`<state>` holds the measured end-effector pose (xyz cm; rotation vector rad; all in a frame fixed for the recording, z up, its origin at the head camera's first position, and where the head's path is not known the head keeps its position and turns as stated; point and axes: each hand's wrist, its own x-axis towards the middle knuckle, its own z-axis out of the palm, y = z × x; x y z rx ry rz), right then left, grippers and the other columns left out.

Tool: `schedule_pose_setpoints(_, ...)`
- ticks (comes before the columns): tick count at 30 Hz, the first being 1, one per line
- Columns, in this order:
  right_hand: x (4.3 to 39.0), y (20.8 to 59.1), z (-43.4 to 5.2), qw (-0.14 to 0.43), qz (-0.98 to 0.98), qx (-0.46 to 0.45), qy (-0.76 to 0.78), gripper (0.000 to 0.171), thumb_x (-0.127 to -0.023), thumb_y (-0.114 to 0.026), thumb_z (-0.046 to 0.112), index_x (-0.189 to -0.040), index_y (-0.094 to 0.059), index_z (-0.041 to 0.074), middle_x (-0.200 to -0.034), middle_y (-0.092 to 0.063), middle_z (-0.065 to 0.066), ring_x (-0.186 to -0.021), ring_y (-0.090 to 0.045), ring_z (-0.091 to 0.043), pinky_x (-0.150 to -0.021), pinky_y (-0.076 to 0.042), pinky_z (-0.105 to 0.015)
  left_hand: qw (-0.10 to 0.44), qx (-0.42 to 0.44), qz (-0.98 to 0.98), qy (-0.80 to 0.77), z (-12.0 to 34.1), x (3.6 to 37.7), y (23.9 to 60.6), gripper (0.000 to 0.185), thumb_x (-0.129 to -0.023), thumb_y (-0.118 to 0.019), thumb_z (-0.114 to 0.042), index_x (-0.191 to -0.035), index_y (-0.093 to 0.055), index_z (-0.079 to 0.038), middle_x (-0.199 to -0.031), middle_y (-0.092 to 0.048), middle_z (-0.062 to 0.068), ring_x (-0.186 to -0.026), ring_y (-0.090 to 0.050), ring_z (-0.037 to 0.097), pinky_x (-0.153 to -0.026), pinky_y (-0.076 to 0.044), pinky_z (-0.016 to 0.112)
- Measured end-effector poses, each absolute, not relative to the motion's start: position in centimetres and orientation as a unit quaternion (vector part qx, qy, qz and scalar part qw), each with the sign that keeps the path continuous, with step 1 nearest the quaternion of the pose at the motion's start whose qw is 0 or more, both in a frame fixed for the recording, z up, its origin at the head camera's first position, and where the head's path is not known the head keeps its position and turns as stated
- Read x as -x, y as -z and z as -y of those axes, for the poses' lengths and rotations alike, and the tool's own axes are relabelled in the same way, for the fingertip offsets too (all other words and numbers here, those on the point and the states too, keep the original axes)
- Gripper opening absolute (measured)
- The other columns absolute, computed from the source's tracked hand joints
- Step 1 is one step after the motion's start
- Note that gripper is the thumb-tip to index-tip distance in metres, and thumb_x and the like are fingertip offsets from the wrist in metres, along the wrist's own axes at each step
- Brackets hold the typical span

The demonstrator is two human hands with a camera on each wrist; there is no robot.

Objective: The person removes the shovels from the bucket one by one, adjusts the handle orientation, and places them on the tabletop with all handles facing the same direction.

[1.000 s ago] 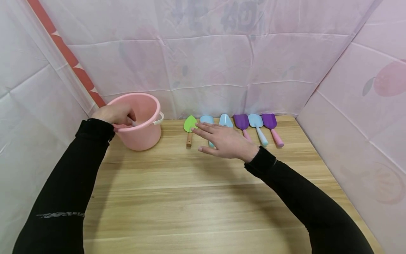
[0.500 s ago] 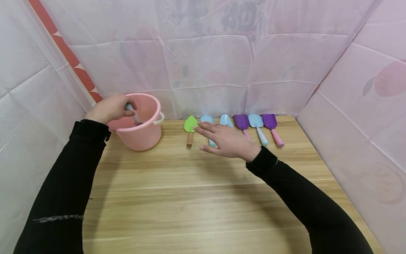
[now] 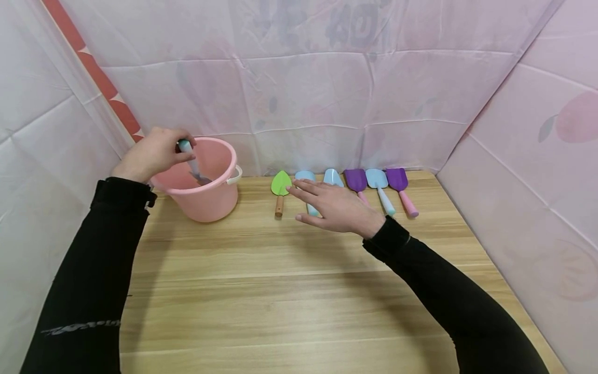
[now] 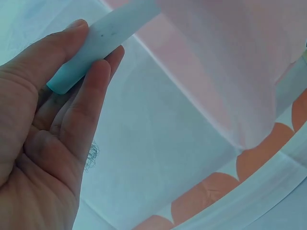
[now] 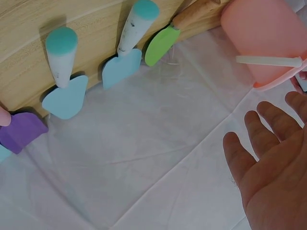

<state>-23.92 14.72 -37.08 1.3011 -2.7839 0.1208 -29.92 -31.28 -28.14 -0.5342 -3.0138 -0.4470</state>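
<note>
My left hand (image 3: 153,151) is above the rim of a pink bucket (image 3: 207,200) at the back left. Thumb and fingers pinch the pale blue handle (image 4: 103,40) of a small shovel with a teal end. That shovel (image 3: 192,162) slants down into the bucket, and its blade is mostly hidden there. Over the row of small shovels, my right hand (image 3: 334,209) hovers palm down with straight fingers, holding nothing. Nearest to its fingertips lie a green trowel (image 3: 281,182) with a wooden handle and a light blue shovel (image 5: 122,69). The hand partly covers another light blue shovel (image 3: 333,177).
Further right lie a purple shovel (image 3: 355,179), a light blue shovel (image 3: 376,177) and another purple shovel (image 3: 397,178). The wooden table (image 3: 289,301) meets a pale cloth wall (image 3: 299,93) behind the row. A white bucket handle (image 3: 235,175) sticks out rightward.
My left hand has risen out of the bucket and moved left, drawing the pale blue shovel handle up into sight. My right hand has hardly moved.
</note>
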Motion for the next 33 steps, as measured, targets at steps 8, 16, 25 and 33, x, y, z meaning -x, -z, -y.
schedule_pose_setpoints(8,23.9,37.1,-15.0,0.027,0.908,-0.415,-0.048,0.079,-0.121,-0.059,0.059,-0.186,-0.037,0.021,-0.190,-0.044,-0.012,-0.172,-0.052,-0.038,-0.139,-0.049,-0.059,0.043,0.168,0.974,0.147,31.5,29.1,27.1,0.029,-0.111,-0.084,-0.017,-0.133,-0.077,0.000,-0.121,-0.082,0.024,-0.107,-0.073,0.038,-0.097,-0.063,0.057)
schedule_pose_setpoints(16,24.0,37.1,-15.2,0.019,0.911,-0.409,-0.056,0.079,-0.121,-0.059,0.059,-0.187,-0.035,0.022,-0.191,-0.041,-0.011,-0.174,-0.048,-0.037,-0.141,-0.046,-0.059,0.062,0.165,0.973,0.150,31.4,28.2,25.8,0.026,-0.111,-0.084,-0.018,-0.132,-0.080,-0.003,-0.116,-0.083,0.020,-0.106,-0.072,0.035,-0.088,-0.055,0.037)
schedule_pose_setpoints(25,24.0,37.2,-15.3,0.022,0.911,-0.407,-0.061,0.079,-0.121,-0.060,0.059,-0.186,-0.036,0.022,-0.190,-0.043,-0.013,-0.174,-0.049,-0.039,-0.140,-0.047,-0.060,0.100,0.159,0.967,0.171,31.5,27.0,24.2,0.026,-0.110,-0.086,-0.017,-0.131,-0.081,-0.004,-0.118,-0.084,0.022,-0.106,-0.076,0.036,-0.077,-0.042,0.008)
schedule_pose_setpoints(33,24.0,37.2,-15.6,0.022,0.916,-0.396,-0.067,0.078,-0.120,-0.061,0.059,-0.186,-0.036,0.025,-0.192,-0.041,-0.010,-0.173,-0.050,-0.039,-0.138,-0.049,-0.061,0.119,0.132,0.968,0.178,31.2,25.8,23.2,0.027,-0.113,-0.082,-0.023,-0.135,-0.080,-0.006,-0.124,-0.084,0.025,-0.111,-0.078,0.039,-0.077,-0.046,0.012)
